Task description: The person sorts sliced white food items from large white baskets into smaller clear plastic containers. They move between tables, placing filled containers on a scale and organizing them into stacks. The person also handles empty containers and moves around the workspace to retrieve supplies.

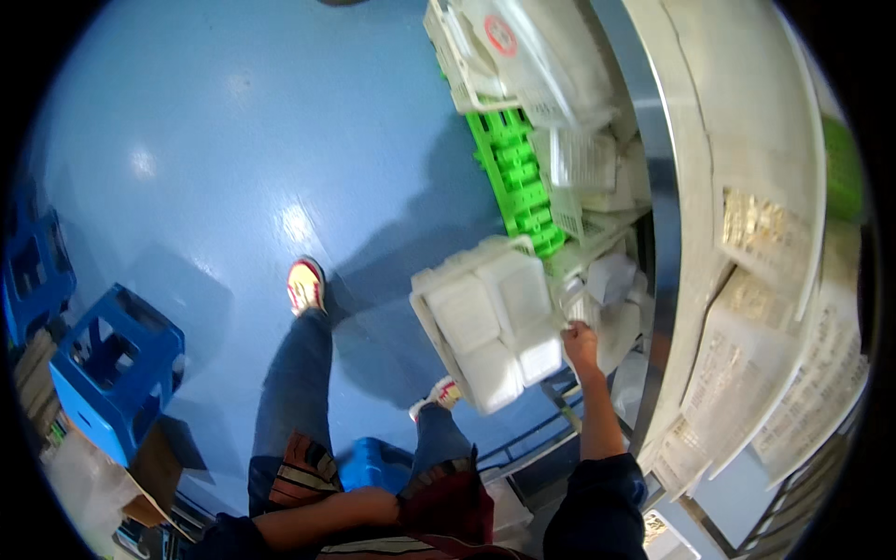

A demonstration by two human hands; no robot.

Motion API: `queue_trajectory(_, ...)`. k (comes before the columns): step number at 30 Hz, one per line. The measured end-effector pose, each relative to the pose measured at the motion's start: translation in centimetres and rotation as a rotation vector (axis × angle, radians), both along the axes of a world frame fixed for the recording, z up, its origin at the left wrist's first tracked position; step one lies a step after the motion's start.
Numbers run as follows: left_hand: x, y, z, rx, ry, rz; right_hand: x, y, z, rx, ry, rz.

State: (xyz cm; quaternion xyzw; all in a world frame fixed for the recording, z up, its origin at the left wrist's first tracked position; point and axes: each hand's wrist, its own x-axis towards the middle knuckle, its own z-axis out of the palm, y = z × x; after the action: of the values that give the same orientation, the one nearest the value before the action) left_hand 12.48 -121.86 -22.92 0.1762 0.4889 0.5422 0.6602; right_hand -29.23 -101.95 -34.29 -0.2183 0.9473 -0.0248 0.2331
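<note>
A white plastic crate (pixel 428 315) is in front of my right leg, blurred and tilted. Several white plastic tubs (pixel 462 315) are packed inside it. My right hand (pixel 579 344) has its fingers closed at the crate's right-hand edge; blur hides the exact grip. My left forearm (pixel 329 516) crosses low before my body, and the left hand is hidden at the dark red cloth (pixel 448 514). Beside the right hand lie clear plastic containers and bags (pixel 612 280) under the counter.
A steel-edged counter (pixel 661 210) curves along the right, bearing trays (pixel 735 357). Below it stand a green plastic pallet (pixel 521 182) and another white crate (pixel 465 70) with bagged goods. Blue stools (pixel 119 371) stand left, near a cardboard box (pixel 157 469). Another blue stool (pixel 374 462) is between my legs.
</note>
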Motion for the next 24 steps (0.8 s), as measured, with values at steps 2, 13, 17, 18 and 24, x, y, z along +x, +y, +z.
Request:
queue_trajectory(2,1.7,-4.7,-0.2,-0.026,-0.034,0.062,1.7,-3.7,1.0,0.057,-0.109,-0.212)
queue_trajectory(13,0.7,-16.3,2.3,-0.655,0.122,0.948,13.9,-27.2,23.9,-0.476,-0.114,0.175)
queue_trajectory(17,-0.7,-22.1,4.1,-0.857,0.454,1.318,13.7,-19.3,29.5,-0.308,0.039,0.013)
queue_trajectory(18,0.2,-22.9,3.9,-0.975,0.511,1.328,14.2,-17.8,32.6,-0.264,0.024,-0.085)
queue_trajectory(24,3.9,-30.5,0.0,-1.221,0.556,1.188,17.8,-3.5,38.8,-0.325,0.377,-0.538)
